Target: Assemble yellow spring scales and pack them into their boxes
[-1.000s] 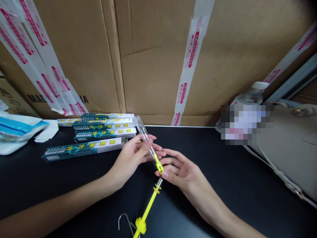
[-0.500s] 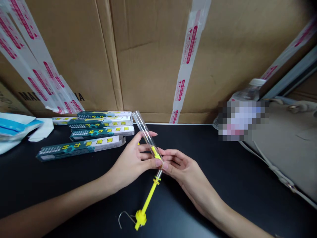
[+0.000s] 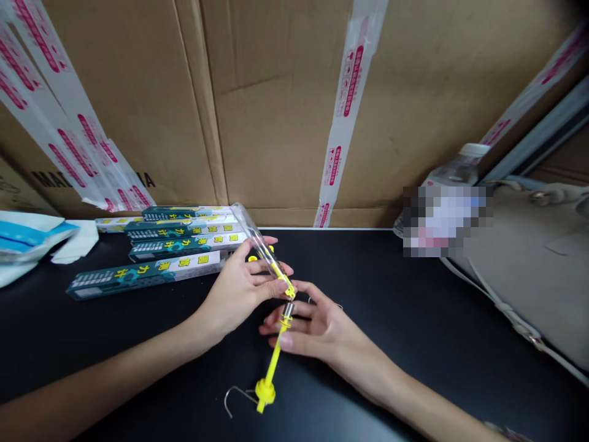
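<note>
My left hand (image 3: 246,285) is closed around a clear plastic tube (image 3: 251,230), which tilts up and to the left. Yellow parts show inside the tube's lower end. Just below that end, a short metal spring (image 3: 288,310) joins a yellow rod (image 3: 272,362), which slants down to a round yellow knob with a metal hook (image 3: 226,402). My right hand (image 3: 317,328) has its thumb against the upper rod, its middle fingers curled behind it and its index finger near the tube's end. Small yellow caps (image 3: 253,259) lie partly hidden behind my left hand.
Several printed narrow boxes (image 3: 147,275) lie at the left on the black table (image 3: 437,344). A white and blue plastic bag (image 3: 27,239) is at the far left. A bottle (image 3: 455,169) and a beige handbag (image 3: 534,264) stand at the right. Large taped cardboard (image 3: 276,110) rises behind.
My right hand has slid down from the tube's lower end to the yellow rod, its fingers spreading wider. The tube has shifted left and down, and more of the metal spring shows below it.
</note>
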The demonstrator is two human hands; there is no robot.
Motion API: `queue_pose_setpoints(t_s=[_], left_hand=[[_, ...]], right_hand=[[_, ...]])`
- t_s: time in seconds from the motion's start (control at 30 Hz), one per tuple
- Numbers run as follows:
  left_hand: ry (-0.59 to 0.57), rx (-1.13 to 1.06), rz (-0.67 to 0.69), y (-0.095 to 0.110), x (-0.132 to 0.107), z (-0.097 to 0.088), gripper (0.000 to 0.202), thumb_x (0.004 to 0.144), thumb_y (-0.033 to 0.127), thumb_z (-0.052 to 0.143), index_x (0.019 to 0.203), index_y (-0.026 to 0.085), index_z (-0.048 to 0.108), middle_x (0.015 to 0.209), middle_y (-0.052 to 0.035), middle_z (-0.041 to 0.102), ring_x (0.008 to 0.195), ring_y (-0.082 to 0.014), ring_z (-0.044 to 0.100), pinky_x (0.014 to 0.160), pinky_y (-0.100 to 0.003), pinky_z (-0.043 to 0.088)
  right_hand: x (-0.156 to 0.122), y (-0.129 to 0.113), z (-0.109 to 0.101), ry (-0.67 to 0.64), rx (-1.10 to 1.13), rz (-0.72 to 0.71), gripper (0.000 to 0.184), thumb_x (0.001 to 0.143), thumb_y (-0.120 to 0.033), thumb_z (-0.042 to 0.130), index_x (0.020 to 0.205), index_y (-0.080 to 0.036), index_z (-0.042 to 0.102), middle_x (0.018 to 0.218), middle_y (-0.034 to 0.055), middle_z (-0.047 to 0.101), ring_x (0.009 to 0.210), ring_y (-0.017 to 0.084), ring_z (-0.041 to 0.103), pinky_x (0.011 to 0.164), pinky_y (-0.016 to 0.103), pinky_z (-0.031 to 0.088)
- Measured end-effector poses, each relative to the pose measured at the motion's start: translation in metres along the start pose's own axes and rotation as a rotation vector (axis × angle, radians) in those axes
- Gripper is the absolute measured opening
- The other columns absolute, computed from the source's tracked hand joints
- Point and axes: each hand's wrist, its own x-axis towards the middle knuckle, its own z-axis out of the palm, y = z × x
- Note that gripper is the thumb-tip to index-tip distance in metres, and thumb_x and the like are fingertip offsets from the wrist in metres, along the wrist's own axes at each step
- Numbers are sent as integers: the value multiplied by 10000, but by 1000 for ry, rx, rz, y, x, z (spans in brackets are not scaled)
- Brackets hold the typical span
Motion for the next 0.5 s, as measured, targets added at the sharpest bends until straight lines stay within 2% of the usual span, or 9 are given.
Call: queue_pose_setpoints(t_s=[0.07, 0.17, 0.3, 0.5], left_hand=[[-7, 12, 10, 1, 1, 0, 706, 668, 50, 814, 1240, 182, 422, 854, -33, 722, 714, -178, 733, 713, -305, 616], [-24, 40, 49, 3, 3, -2, 684, 687, 45, 792, 1246, 175, 419, 863, -38, 720, 734, -173, 729, 725, -298, 613], [-36, 96, 63, 5, 8, -8, 680, 710, 69, 790, 1267, 173, 414, 889, -48, 724, 726, -163, 724, 724, -298, 611], [-89, 128, 22, 4, 10, -14, 704, 749, 149, 795, 1329, 168, 396, 945, -76, 739, 843, -237, 751, 802, -368, 601]], right_hand=[[-1, 2, 3, -19, -13, 49, 699, 695, -221, 883, 1223, -202, 425, 861, 9, 725, 838, 230, 764, 861, 433, 574], [-4, 1, 4, 18, -30, 41, 582, 754, -284, 840, 1162, -186, 437, 777, 4, 733, 714, 209, 761, 762, 391, 591], [-8, -4, 1, 53, -126, -2, 361, 824, -348, 772, 1013, -169, 523, 854, 63, 770, 639, 126, 699, 717, 287, 549], [-9, -6, -2, 93, -173, -55, 360, 859, -384, 737, 1116, -159, 623, 916, 63, 770, 657, 99, 628, 717, 248, 510]])
